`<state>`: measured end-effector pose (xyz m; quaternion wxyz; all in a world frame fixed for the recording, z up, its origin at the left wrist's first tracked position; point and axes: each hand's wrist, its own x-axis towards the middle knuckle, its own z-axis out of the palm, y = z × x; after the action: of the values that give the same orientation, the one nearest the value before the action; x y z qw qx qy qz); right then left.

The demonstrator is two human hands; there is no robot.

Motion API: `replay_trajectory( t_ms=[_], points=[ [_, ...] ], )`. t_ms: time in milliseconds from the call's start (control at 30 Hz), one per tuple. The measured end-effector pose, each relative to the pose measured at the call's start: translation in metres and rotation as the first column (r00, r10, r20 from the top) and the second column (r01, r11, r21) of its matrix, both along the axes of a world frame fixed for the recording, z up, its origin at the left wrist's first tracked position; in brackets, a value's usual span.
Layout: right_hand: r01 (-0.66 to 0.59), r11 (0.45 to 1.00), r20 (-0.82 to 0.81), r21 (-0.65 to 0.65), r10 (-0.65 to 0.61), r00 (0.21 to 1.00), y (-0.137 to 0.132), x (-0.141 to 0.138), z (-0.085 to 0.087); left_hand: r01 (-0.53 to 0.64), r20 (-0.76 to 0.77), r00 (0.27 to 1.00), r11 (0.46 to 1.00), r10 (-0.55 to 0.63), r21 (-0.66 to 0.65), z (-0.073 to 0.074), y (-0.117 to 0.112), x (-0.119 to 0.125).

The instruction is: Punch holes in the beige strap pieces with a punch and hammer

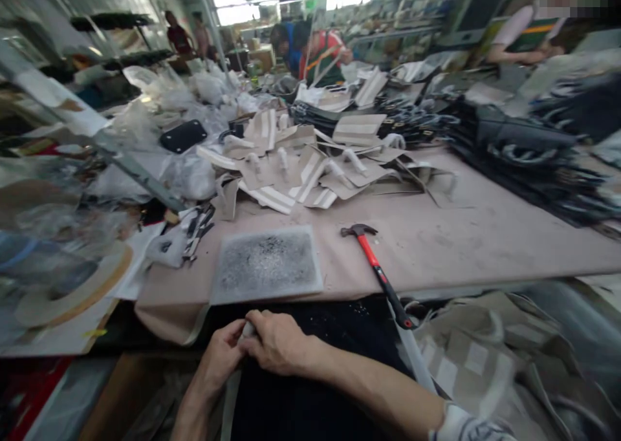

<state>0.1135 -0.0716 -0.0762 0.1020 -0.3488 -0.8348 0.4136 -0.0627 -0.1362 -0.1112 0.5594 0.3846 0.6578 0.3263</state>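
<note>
Low in the view, over dark cloth in my lap, my left hand and my right hand meet with fingers pinched together. Between the fingertips shows a small pale grey piece, mostly covered, so its kind is unclear. A narrow beige strip hangs beneath my left hand. Just beyond the hands lies a worn, speckled pad at the table's front edge. To its right rests a claw hammer with a red and black handle, its grip end jutting over the edge.
Beige bag panels with handles are heaped across the table. Dark bag pieces are stacked at right. A metal post and plastic bags crowd the left. More beige pieces lie lower right. Several people work behind.
</note>
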Motion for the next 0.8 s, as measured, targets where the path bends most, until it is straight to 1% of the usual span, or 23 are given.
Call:
replay_trajectory(
  t_ms=[33, 100, 167, 233, 300, 367, 400, 467, 533, 567, 633, 667, 700, 733, 800],
  points=[
    [-0.012, 0.999, 0.037, -0.031, 0.013, 0.999, 0.002, 0.001, -0.002, 0.049, -0.052, 0.998, 0.999, -0.048, 0.010, 0.002, 0.002, 0.000],
    [-0.010, 0.995, 0.051, -0.104, 0.016, 0.999, 0.005, 0.006, -0.005, 0.120, -0.127, 0.985, 0.993, -0.116, 0.023, 0.006, 0.004, 0.005],
    [0.014, 0.989, 0.040, -0.145, -0.009, 0.999, 0.008, 0.014, -0.008, 0.178, -0.162, 0.971, 0.984, -0.174, 0.009, 0.009, 0.007, 0.011],
    [0.067, 0.985, 0.030, -0.158, -0.063, 0.998, 0.010, 0.024, -0.009, 0.212, -0.162, 0.964, 0.977, -0.210, -0.009, 0.007, 0.009, 0.016],
    [0.170, 0.971, -0.014, -0.170, -0.175, 0.984, 0.015, 0.038, -0.007, 0.196, -0.151, 0.969, 0.980, -0.198, -0.026, 0.000, 0.012, 0.018],
    [0.282, 0.931, -0.105, -0.230, -0.312, 0.944, 0.028, 0.058, 0.001, 0.117, -0.145, 0.982, 0.992, -0.121, -0.041, -0.007, 0.014, 0.016],
    [0.323, 0.904, -0.154, -0.282, -0.375, 0.914, 0.039, 0.071, 0.006, 0.069, -0.137, 0.988, 0.996, -0.075, -0.048, -0.011, 0.015, 0.015],
    [0.382, 0.840, -0.247, -0.385, -0.493, 0.834, 0.067, 0.103, 0.019, -0.013, -0.098, 0.995, 0.998, 0.006, -0.061, -0.018, 0.016, 0.012],
    [0.439, 0.775, -0.349, -0.454, -0.608, 0.713, 0.102, 0.140, 0.032, -0.094, -0.046, 0.995, 0.994, 0.092, -0.060, -0.023, 0.017, 0.010],
    [0.461, 0.742, -0.412, -0.486, -0.660, 0.628, 0.120, 0.159, 0.036, -0.143, -0.029, 0.989, 0.988, 0.142, -0.058, -0.026, 0.017, 0.010],
    [0.487, 0.653, -0.495, -0.580, -0.758, 0.426, 0.152, 0.190, 0.038, -0.244, -0.013, 0.970, 0.968, 0.243, -0.063, -0.033, 0.016, 0.010],
    [0.491, 0.602, -0.499, -0.630, -0.798, 0.338, 0.164, 0.203, 0.036, -0.286, -0.007, 0.958, 0.956, 0.286, -0.068, -0.036, 0.015, 0.011],
    [0.496, 0.552, -0.483, -0.670, -0.832, 0.274, 0.174, 0.212, 0.030, -0.318, -0.002, 0.948, 0.945, 0.319, -0.077, -0.038, 0.014, 0.011],
    [0.510, 0.507, -0.456, -0.695, -0.859, 0.233, 0.181, 0.218, 0.022, -0.346, 0.001, 0.938, 0.935, 0.347, -0.081, -0.040, 0.013, 0.012],
    [0.557, 0.447, -0.406, -0.700, -0.891, 0.204, 0.186, 0.224, 0.003, -0.390, -0.007, 0.920, 0.917, 0.391, -0.079, -0.043, 0.009, 0.015]
  ],
)
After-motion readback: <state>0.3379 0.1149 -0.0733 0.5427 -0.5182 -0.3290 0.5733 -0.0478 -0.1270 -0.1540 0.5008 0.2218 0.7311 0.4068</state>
